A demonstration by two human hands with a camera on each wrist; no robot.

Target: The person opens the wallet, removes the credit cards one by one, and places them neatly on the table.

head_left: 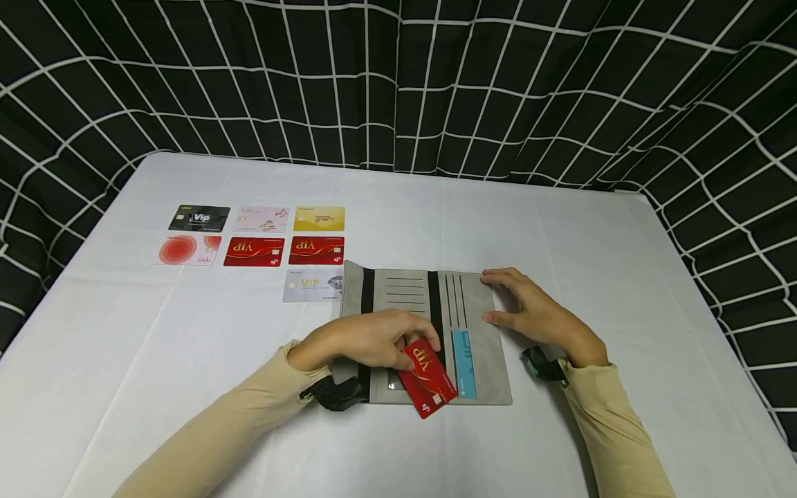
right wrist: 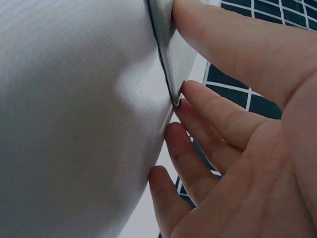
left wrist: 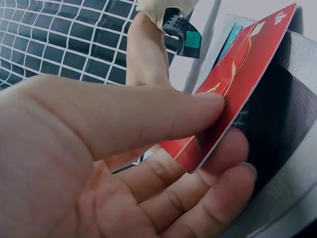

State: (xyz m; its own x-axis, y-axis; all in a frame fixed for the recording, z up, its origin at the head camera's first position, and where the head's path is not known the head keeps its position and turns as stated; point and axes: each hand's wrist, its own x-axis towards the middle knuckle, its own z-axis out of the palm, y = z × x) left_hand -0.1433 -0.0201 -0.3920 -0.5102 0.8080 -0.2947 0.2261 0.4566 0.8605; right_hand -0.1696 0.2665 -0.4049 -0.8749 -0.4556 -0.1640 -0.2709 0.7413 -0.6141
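Note:
A grey card wallet (head_left: 495, 373) lies unfolded on the table, with black bands and rows of slots. A blue card (head_left: 463, 363) sits in its right panel. Over the wallet, my left hand (head_left: 380, 339) pinches a red VIP card (head_left: 428, 380) between thumb and fingers. That card is tilted, its lower corner over the wallet's front edge. In the left wrist view the thumb presses on the red card's (left wrist: 242, 64) printed face, fingers behind it. My right hand (head_left: 538, 311) rests its fingertips at the wallet's right edge, fingers loosely spread; the right wrist view shows them touching the edge (right wrist: 166, 59).
Left of the wallet lie several cards in rows: a black card (head_left: 199, 218), a pink card (head_left: 261, 219), a gold card (head_left: 319, 218), a white card with red circles (head_left: 187, 250), two red VIP cards (head_left: 254, 252) and a silver VIP card (head_left: 311, 285). Black gridded cloth (head_left: 349, 83) hangs behind.

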